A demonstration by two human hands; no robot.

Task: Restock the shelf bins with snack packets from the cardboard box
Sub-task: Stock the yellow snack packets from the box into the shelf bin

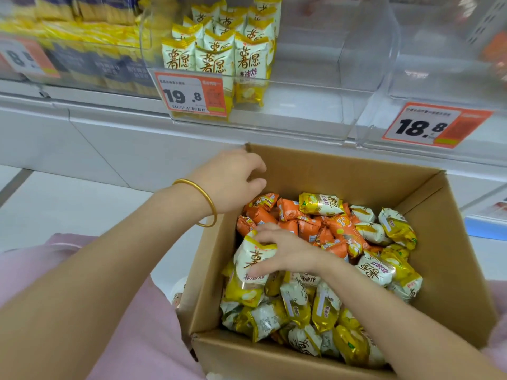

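An open cardboard box (450, 253) sits in front of me, full of yellow-and-white snack packets (378, 270) and orange packets (307, 223). My right hand (282, 250) is inside the box, fingers closed around a yellow-and-white packet (251, 266) at the left side of the pile. My left hand (233, 179), with a gold bangle on the wrist, rests at the box's far left corner, fingers curled over the rim. Above, a clear shelf bin (301, 105) holds upright yellow-and-white packets (219, 50) in its left half; its right half is bare.
Price tags reading 19.8 (192, 96) and 18.8 (428, 126) hang on the bin fronts. Another clear bin (450, 64) stands to the right, and a bin of dark-and-yellow packs (90, 37) to the left. Pink clothing (82, 311) covers my lap at lower left.
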